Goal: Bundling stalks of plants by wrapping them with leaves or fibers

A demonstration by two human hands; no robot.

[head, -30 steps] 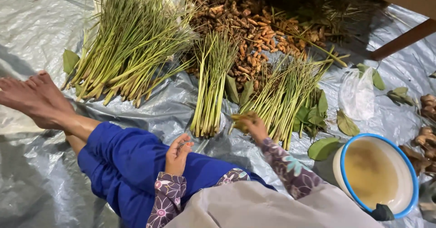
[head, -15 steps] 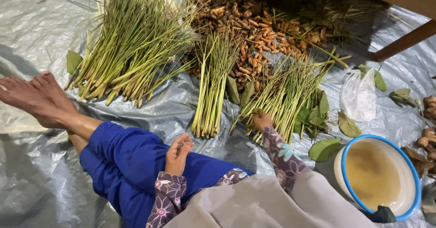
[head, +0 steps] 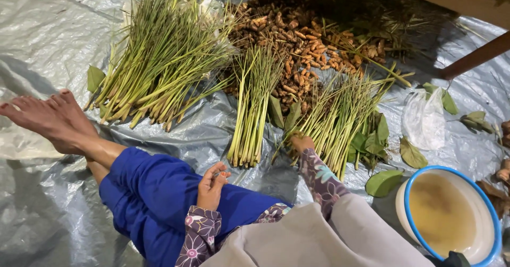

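The right hand [head: 302, 142] grabs the bottom ends of a green stalk bunch [head: 340, 115]. The left hand [head: 211, 184] rests half curled, holding nothing, on the blue pants [head: 154, 192].

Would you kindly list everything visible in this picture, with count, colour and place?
lemongrass bundles: three, green, fanned on the sheet: large one left, narrow one centre, one on the right
roots: a heap, orange-brown, behind the bundles
loose leaves: several, green, right of the bundles
plastic bag: one, clear, right side
basin: one, white with blue rim, holding cloudy water, lower right
plastic sheet: one, grey, covering the ground
wooden furniture leg: one, brown, upper right
left hand: resting on the blue-clad leg
right hand: at the base of the right bundle
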